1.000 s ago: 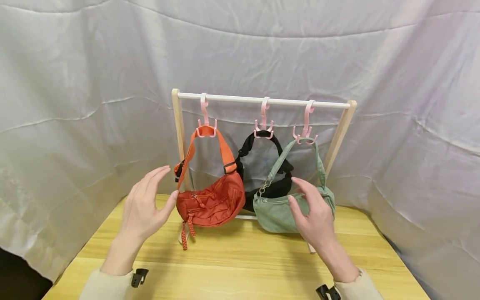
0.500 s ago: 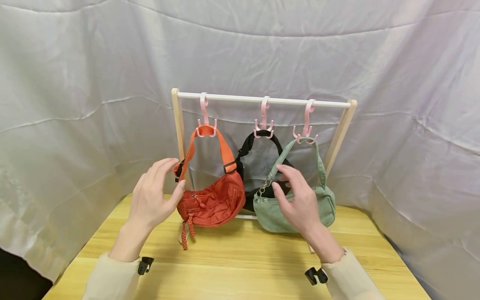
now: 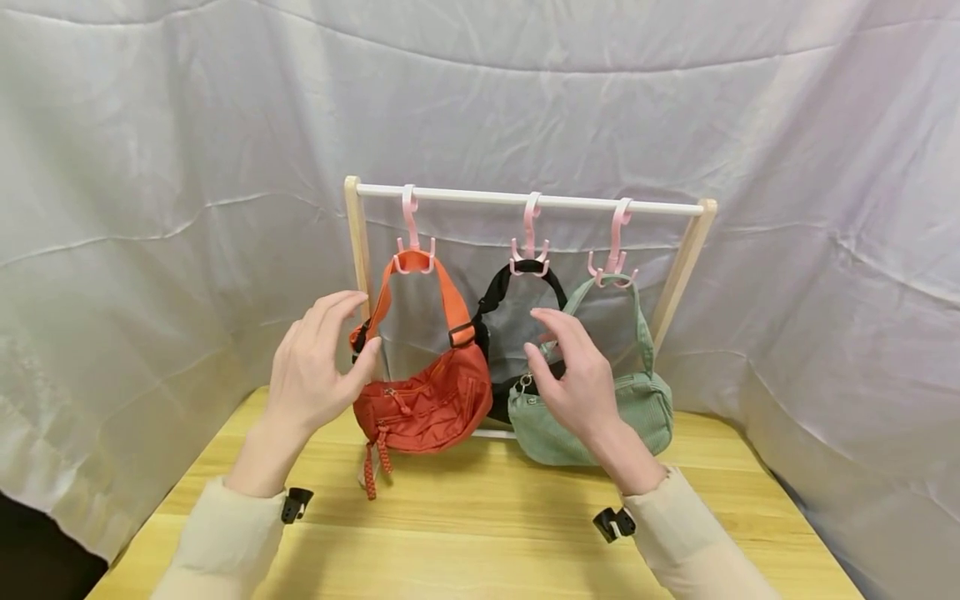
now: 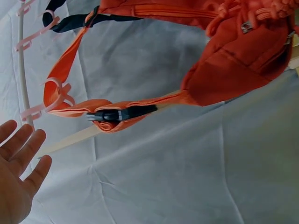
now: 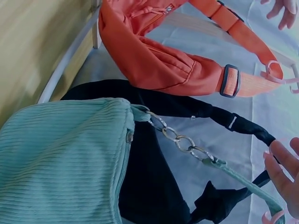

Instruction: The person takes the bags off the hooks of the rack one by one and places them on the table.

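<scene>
An orange-red bag (image 3: pixel 427 404) hangs by its orange strap from the left pink hook (image 3: pixel 410 229). My left hand (image 3: pixel 315 362) is raised just left of that strap, fingers apart and nothing held; the left wrist view shows the palm and spread fingers clear of the strap. A green corduroy bag (image 3: pixel 637 417) with a chain link strap (image 5: pixel 177 140) hangs from the right hook (image 3: pixel 617 237). In front of it my right hand (image 3: pixel 577 375) is held up, thumb and fingers apart, holding nothing. Behind, partly hidden, a black bag (image 5: pixel 145 172) hangs from the middle hook (image 3: pixel 530 229).
The hooks sit on a white rail (image 3: pixel 465 196) between two wooden posts (image 3: pixel 682 271) of a small rack. It stands on a wooden table (image 3: pixel 450 533), with a grey curtain (image 3: pixel 225 150) around the back and sides.
Both hands have moved up and inward: the left rightward toward the orange strap, the right leftward across the green bag. The bags hang as before.
</scene>
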`<state>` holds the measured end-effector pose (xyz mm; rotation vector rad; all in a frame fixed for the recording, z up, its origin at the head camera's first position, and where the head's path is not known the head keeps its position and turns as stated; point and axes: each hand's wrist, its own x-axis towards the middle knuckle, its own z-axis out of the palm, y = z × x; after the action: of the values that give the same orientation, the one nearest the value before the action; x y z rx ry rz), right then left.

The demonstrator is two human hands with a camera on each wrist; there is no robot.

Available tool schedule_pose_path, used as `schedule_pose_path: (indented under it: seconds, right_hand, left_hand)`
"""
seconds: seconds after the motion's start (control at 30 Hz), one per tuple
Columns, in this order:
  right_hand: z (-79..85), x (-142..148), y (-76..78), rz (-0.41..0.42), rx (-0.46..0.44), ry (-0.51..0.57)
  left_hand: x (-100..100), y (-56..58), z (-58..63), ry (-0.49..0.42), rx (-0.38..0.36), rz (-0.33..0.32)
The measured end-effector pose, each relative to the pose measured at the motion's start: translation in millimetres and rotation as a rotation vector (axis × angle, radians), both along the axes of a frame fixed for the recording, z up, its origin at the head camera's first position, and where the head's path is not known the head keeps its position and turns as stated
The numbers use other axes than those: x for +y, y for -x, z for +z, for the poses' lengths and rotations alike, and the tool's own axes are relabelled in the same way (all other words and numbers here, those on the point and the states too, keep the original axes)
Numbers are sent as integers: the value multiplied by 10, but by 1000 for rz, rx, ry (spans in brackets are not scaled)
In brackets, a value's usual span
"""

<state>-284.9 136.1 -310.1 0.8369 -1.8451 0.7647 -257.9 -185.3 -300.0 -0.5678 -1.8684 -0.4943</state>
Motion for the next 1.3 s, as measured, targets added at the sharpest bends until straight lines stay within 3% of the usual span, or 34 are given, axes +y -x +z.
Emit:
schedule_pose_path:
  seconds: [0.43, 1.0, 1.3]
  right_hand:
    - [116, -232, 131, 2, -51, -11]
    - [206, -396, 335, -43, -65, -37]
    - [256, -478, 463, 50, -65, -48]
  left_hand:
    - [75, 51, 298, 39, 43, -11]
    - [164, 219, 619, 93, 78, -30]
    - [160, 365, 777, 156, 132, -54]
